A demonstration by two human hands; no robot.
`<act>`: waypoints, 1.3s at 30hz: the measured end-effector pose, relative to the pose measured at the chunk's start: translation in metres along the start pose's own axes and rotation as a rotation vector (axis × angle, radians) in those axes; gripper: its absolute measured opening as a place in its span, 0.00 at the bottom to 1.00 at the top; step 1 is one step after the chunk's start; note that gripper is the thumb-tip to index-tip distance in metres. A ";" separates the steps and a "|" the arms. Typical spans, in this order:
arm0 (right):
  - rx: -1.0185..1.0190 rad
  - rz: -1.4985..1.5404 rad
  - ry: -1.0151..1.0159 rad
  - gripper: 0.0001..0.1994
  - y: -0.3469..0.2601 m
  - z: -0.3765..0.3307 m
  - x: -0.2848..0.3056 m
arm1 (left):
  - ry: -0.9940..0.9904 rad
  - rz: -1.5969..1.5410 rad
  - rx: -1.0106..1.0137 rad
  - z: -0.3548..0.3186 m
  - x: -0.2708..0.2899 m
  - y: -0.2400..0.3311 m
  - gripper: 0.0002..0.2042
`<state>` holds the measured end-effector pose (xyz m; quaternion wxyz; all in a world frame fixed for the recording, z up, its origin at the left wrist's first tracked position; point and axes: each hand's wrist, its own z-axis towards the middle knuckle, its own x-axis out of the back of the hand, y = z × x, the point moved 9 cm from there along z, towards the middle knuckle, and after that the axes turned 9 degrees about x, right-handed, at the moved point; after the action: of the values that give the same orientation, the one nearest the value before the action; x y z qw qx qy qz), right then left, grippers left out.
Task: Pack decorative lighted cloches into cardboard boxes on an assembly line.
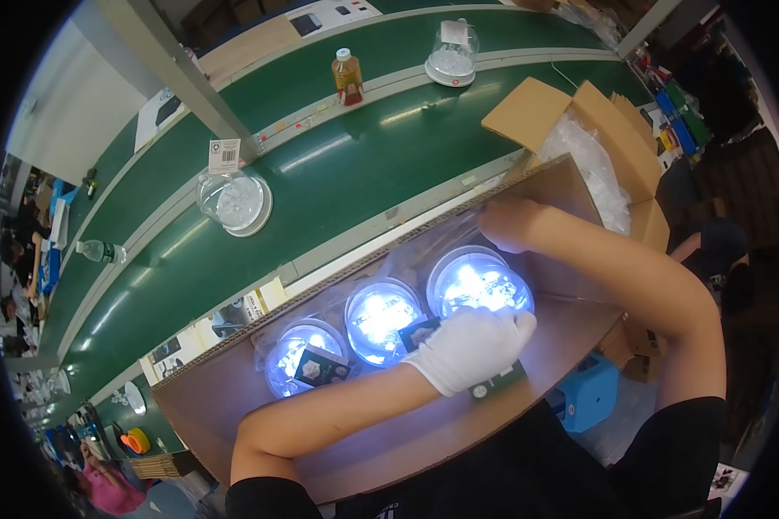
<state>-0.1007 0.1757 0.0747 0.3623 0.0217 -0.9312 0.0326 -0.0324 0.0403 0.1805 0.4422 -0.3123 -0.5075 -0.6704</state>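
Note:
Three clear dome lamps with bright white light stand in a row in an open cardboard box (389, 450): a left dome lamp (286, 356), a middle dome lamp (381, 311) and a right dome lamp (472, 281). My left hand (474, 350), in a white glove, is closed at the near edge of the right dome lamp. A green card (498, 382) shows under it. Dark tags hang by the left and middle lamps. My right hand (504, 223) reaches down inside the box's far right end, beside clear plastic wrap; its fingers are hidden.
Beyond the box runs a green conveyor belt (337, 199) carrying two unlit domes, one left (236, 203) and one far (452, 60). A drink bottle (347, 78) stands on the rail. An open carton (614, 130) with plastic bags is at right, a blue stool (587, 391) below.

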 end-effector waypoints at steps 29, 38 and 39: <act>0.147 0.013 -0.569 0.27 -0.040 -0.012 -0.152 | 0.224 -0.086 0.456 0.008 0.020 -0.114 0.12; 0.266 -0.291 -0.685 0.17 -0.054 -0.019 -0.146 | 0.101 -0.066 0.432 0.004 0.012 -0.120 0.13; 0.256 -0.281 -0.687 0.17 -0.055 -0.030 -0.138 | 0.090 -0.048 0.398 0.006 0.012 -0.114 0.13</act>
<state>0.0243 0.1255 0.0059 0.0247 0.2035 -0.9747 0.0896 -0.1412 0.0531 0.1464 0.5015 -0.1763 -0.6168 -0.5805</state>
